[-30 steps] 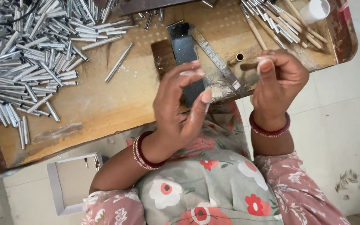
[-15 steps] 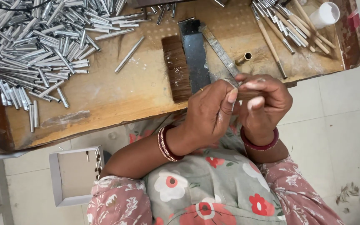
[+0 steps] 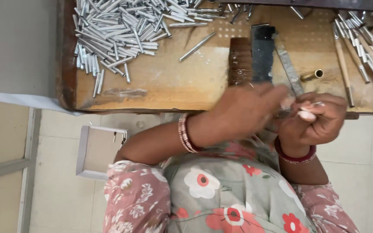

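Observation:
My right hand (image 3: 318,121), with a red bangle at the wrist, is curled around a thin small stick with a pale tip (image 3: 311,105), just in front of the wooden board's near edge (image 3: 152,103). My left hand (image 3: 249,108), with pink bangles, is blurred by motion. Its fingertips reach the same stick beside my right thumb, and I cannot make out whether they grip it. Both hands hover over my lap, below a dark-bristled brush (image 3: 239,60) and a black block (image 3: 262,51).
A big heap of silver metal tubes (image 3: 121,30) covers the board's left, with one loose tube (image 3: 197,46) beside it. A metal strip (image 3: 288,64), a brass tube (image 3: 312,75) and several wooden-handled sticks (image 3: 359,47) lie right. A white frame (image 3: 83,151) stands on the floor.
The view has shifted right and the board now sits higher in it. My left hand came from open palm onto my right hand and now moves fast. My right hand keeps its grip.

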